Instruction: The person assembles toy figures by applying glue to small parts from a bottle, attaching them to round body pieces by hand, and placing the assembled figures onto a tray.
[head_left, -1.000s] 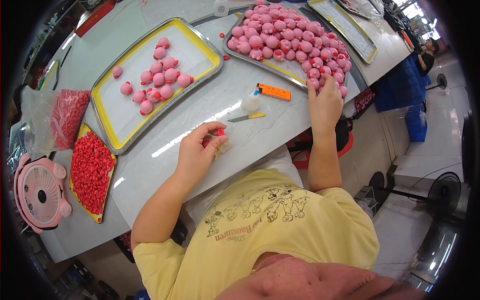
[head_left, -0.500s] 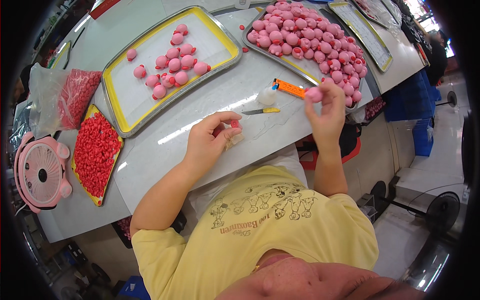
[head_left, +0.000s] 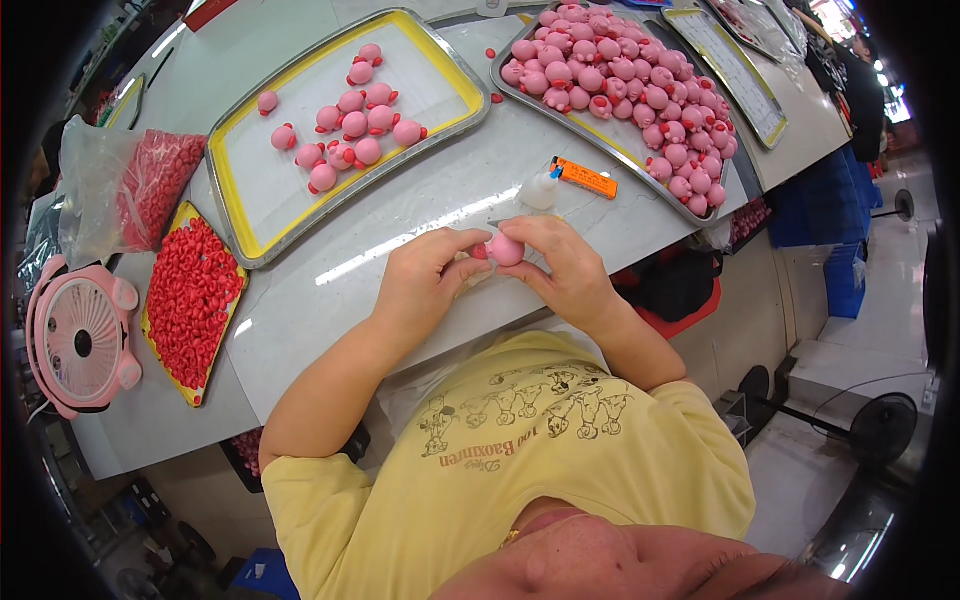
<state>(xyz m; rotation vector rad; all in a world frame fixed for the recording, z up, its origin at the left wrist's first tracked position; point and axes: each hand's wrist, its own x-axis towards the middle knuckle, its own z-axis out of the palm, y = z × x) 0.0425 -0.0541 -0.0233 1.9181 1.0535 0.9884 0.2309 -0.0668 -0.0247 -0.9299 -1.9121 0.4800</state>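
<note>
Over the near part of the table my two hands meet. My right hand (head_left: 562, 262) grips a pink ball-shaped figure (head_left: 506, 250) between thumb and fingers. A small red piece (head_left: 480, 251) is pinched in my left hand (head_left: 425, 275), touching or almost touching the figure's left side; the exact contact is too small to tell. Just beyond my fingers stands a white squeeze bottle (head_left: 540, 190) with a blue tip, beside an orange box (head_left: 584, 178). The knife that lay there is mostly hidden behind my hands.
A yellow-rimmed tray (head_left: 232, 215) holds several pink figures with red parts. Another tray (head_left: 640, 160), at the far right, is heaped with them. On the left are a yellow tray of red pieces (head_left: 190, 300), a plastic bag of red pieces (head_left: 160, 185) and a pink fan (head_left: 82, 340).
My right hand has come left and down from near the heaped tray, carrying the pink figure to my left hand. My left hand still holds the red piece and has shifted slightly right.
</note>
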